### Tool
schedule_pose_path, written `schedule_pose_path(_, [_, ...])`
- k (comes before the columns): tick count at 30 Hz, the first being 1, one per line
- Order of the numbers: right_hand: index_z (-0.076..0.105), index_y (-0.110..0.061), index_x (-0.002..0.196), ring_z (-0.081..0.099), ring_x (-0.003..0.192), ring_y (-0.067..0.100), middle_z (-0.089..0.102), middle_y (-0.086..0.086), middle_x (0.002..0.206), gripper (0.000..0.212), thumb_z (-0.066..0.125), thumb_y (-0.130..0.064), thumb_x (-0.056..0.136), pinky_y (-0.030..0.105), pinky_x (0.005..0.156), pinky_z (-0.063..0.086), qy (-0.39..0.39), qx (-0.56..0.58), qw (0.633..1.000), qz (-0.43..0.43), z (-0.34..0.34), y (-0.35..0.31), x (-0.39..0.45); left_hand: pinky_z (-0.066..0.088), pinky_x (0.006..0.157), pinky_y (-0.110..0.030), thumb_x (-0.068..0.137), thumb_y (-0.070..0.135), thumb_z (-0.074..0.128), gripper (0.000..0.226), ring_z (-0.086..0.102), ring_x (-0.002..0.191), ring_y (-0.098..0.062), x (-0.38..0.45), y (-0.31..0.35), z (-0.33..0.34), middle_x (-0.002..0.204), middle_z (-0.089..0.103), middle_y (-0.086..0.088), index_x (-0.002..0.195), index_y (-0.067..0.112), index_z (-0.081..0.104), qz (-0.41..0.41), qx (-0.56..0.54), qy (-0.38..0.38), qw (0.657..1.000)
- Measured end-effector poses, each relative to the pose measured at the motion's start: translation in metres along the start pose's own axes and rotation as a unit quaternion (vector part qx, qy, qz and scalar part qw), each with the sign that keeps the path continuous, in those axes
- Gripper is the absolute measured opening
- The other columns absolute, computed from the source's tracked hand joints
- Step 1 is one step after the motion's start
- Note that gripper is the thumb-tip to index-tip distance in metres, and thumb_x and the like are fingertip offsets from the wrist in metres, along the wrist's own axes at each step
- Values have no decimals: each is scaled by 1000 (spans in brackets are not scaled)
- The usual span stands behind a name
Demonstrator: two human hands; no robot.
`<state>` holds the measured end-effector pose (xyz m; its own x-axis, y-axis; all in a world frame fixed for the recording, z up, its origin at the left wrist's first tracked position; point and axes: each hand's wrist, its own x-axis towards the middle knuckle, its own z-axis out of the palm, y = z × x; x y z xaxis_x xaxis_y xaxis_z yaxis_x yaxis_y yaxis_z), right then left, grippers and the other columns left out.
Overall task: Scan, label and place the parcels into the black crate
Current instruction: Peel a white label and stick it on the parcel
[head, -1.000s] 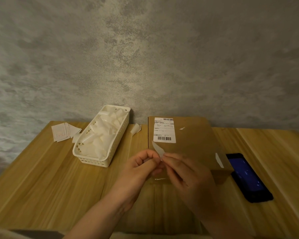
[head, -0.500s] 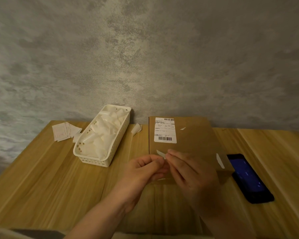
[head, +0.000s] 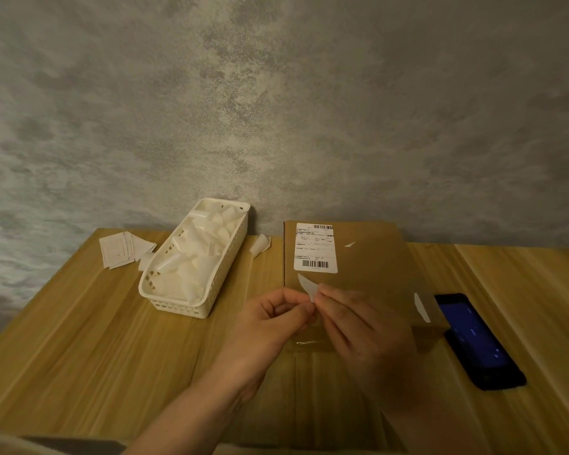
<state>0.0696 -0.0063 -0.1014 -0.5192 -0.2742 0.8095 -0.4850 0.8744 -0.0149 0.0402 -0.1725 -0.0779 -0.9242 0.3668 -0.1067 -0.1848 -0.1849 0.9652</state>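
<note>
A flat brown cardboard parcel (head: 368, 267) lies on the wooden table (head: 79, 339) against the wall, with a white barcode label (head: 315, 248) stuck on its far left corner. Above the parcel's near end, my left hand (head: 270, 320) and my right hand (head: 358, 330) meet fingertip to fingertip. Between them they pinch a small white sticker strip (head: 306, 285) that curls upward. A small white scrap (head: 349, 244) and a white strip (head: 421, 307) lie on the parcel. No black crate is in view.
A white slotted basket (head: 194, 257) full of white paper backings stands left of the parcel. Loose label sheets (head: 122, 249) lie at the far left, and a paper scrap (head: 260, 244) beside the basket. A black phone (head: 473, 339) with a lit blue screen lies to the right.
Both hands stay together over the parcel. The white strip dipped lower half a second ago and now curls up again between the fingertips.
</note>
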Motion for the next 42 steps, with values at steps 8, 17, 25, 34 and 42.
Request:
schedule_pose_path(8, [74, -5, 108, 70, 100, 18, 72, 9, 112, 21, 64, -18, 94, 31, 78, 59, -10, -10, 1000, -12, 1, 2, -1, 52, 73, -23, 89, 6, 66, 8, 66, 74, -11, 3, -3, -2, 80, 72, -9, 87, 7, 73, 15, 2, 5, 1000])
schedule_pose_path(17, [73, -5, 109, 70, 99, 18, 72, 10, 111, 22, 60, -19, 97, 29, 82, 58, -22, -7, 999, -25, 3, 1, -2, 51, 69, -21, 90, 3, 63, 13, 62, 69, -11, 3, -3, -2, 72, 67, -6, 82, 9, 70, 30, 11, 8, 999])
schedule_pose_path(25, [72, -7, 109, 67, 102, 12, 72, 5, 111, 23, 59, -19, 96, 25, 84, 56, -36, 66, 997, 25, 1, -5, 1, 49, 68, -22, 91, 0, 61, 15, 58, 72, -16, 3, -5, -4, 78, 65, -12, 82, 8, 68, 77, 37, -6, 996])
schedule_pose_path(34, [69, -17, 99, 64, 93, -2, 68, -11, 99, 16, 60, -25, 89, 15, 76, 55, -58, 240, 949, 194, -4, -20, 10, 53, 74, -32, 81, 30, 68, 6, 63, 82, -20, 0, -9, -15, 87, 67, 1, 84, 25, 70, 206, 218, 19, 954])
schedule_pose_path(42, [68, -13, 96, 62, 81, 6, 66, -6, 92, 14, 59, -22, 90, 25, 65, 54, -97, 155, 974, 137, -3, -23, 12, 51, 74, -35, 82, 29, 65, 3, 61, 90, -20, -2, -6, -22, 88, 63, 8, 83, 29, 68, 282, 320, 25, 904])
